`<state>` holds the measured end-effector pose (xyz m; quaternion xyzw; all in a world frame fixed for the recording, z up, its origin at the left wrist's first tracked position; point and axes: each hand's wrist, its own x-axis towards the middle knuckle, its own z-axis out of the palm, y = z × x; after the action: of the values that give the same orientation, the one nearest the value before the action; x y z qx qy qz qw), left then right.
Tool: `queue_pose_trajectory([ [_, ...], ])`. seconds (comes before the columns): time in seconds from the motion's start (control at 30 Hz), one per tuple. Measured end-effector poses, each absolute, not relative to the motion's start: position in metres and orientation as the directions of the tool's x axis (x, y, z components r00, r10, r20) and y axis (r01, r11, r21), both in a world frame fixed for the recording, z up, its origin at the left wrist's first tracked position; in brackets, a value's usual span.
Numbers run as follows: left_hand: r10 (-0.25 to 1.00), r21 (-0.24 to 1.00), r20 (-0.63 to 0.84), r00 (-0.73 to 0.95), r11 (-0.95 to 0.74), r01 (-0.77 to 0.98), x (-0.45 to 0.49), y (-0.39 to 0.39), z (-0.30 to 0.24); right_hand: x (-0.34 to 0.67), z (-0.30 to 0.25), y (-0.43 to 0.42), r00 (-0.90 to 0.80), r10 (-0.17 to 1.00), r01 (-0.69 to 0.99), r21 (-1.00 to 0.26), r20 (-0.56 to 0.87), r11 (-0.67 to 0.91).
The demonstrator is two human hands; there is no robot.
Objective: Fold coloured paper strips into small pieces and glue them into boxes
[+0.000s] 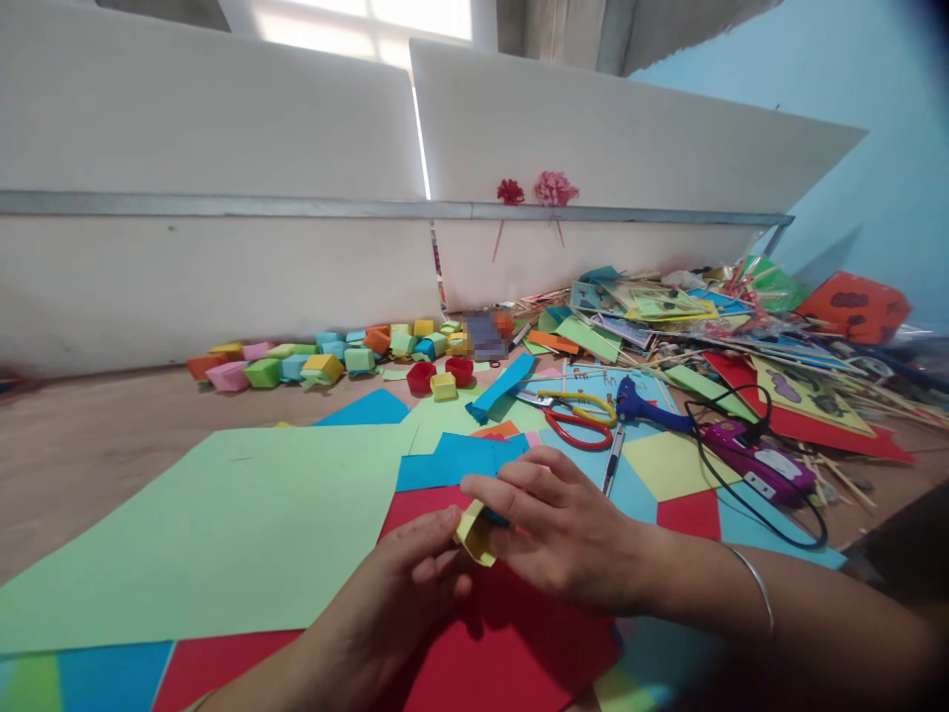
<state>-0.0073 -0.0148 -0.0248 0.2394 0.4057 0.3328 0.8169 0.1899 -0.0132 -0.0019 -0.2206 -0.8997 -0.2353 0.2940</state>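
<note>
A small open yellow paper box (475, 536) is tilted between my two hands above red paper. My left hand (404, 578) pinches its left side between thumb and fingers. From the right, my right hand (560, 524) has its fingers closed around the box's other side. A bit of dark blue paper (494, 516) shows under those fingers; whether it is joined to the box is hidden. Just beyond my hands lie blue paper strips (445, 470). Two red paper cups (422, 378) and a small yellow cup (443, 386) stand farther back.
Red-and-yellow-handled scissors (578, 425), a utility knife (614, 460), a blue glue gun (652, 410) and a purple power strip (763, 465) with a looping cable lie right. A green sheet (222, 534) spreads left. Several folded paper boxes (263, 373) line the back; sticks and cards pile right.
</note>
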Motion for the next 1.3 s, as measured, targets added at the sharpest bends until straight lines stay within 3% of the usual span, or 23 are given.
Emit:
queue_pose_trajectory([
  [0.9, 0.742, 0.67, -0.481, 0.467, 0.655, -0.35, -0.0087, -0.0151, -0.0264, 0.188, -0.0058, -0.0138, -0.714, 0.282, 0.555, 0.272, 0.641, 0.786],
  [1.17, 0.785, 0.722, -0.435, 0.442, 0.597, -0.35, -0.0052, -0.0171, -0.0221, 0.1872, -0.006, -0.0116, -0.731, 0.241, 0.536, 0.318, 0.638, 0.782],
  [1.3, 0.768, 0.691, -0.469, 0.436, 0.626, -0.361, -0.0058, -0.0163, -0.0234, 0.1875, -0.0054, -0.0115, -0.749, 0.219, 0.521, 0.351, 0.626, 0.778],
])
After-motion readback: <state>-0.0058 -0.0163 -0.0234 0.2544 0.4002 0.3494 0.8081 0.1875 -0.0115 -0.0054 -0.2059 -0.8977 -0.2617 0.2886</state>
